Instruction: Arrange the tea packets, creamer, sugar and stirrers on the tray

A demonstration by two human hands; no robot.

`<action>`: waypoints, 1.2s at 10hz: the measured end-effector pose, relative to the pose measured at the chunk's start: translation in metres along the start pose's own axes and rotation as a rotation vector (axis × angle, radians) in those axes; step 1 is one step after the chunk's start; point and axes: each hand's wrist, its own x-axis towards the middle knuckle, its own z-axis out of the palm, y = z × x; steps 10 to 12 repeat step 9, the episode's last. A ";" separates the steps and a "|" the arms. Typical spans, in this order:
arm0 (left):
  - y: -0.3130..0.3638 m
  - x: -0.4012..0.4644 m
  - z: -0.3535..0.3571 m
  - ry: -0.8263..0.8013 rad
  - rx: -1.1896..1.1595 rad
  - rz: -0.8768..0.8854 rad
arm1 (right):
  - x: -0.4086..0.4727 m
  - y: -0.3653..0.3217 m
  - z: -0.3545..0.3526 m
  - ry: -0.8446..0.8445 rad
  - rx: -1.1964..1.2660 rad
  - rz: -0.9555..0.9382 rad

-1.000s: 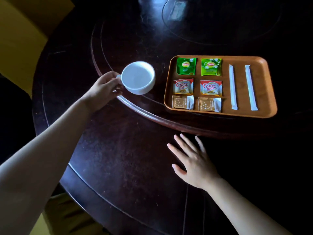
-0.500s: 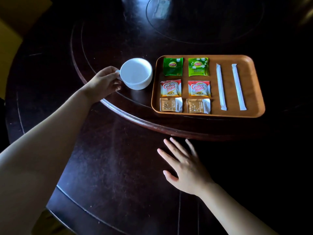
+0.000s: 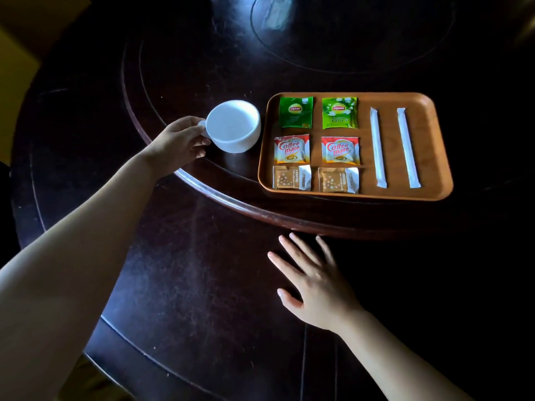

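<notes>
- Gripping the handle of the round white ceramic cup (image 3: 233, 125), my left hand (image 3: 179, 141) has its fingers curled shut around it; the handle itself is almost wholly hidden under those fingers.
- My right hand (image 3: 312, 280) lies flat and spread on the dark polished wooden table (image 3: 188, 270) near its front edge, holding nothing, its fingertips just short of the raised round turntable (image 3: 231, 198).
- The rounded rectangular brown wooden tray (image 3: 434, 146) sits at the turntable's front edge, the cup just beside its left rim.
- Along the tray's far edge lie two green Lipton tea packets (image 3: 296, 112); below them two red-and-white Coffee-mate creamer sachets (image 3: 291, 149); at the near edge two tan sugar sachets (image 3: 291, 177), their print too small to read.
- Two white paper-wrapped stirrers (image 3: 378, 147) lie side by side, apart, toward the tray's right edge.
- The table's far and right parts sink into darkness; I cannot make out the pale object under the glare at the far edge.
- Against half a second ago, cup, packets and both hands keep the same arrangement.
</notes>
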 end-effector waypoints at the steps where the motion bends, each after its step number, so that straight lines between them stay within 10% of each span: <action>1: 0.001 -0.017 0.004 0.208 -0.005 0.021 | 0.000 0.000 -0.001 -0.010 -0.015 -0.001; 3: -0.027 -0.090 0.022 0.760 0.293 0.203 | -0.001 -0.001 -0.002 -0.005 -0.045 -0.004; 6: -0.091 -0.195 0.090 0.443 1.134 0.184 | 0.000 -0.005 -0.007 -0.051 -0.061 0.024; 8: -0.104 -0.232 0.100 0.233 1.169 -0.172 | 0.001 -0.025 -0.025 -0.166 -0.068 0.110; 12: -0.105 -0.244 0.100 0.163 1.186 -0.202 | -0.005 -0.043 -0.040 -0.309 -0.048 0.212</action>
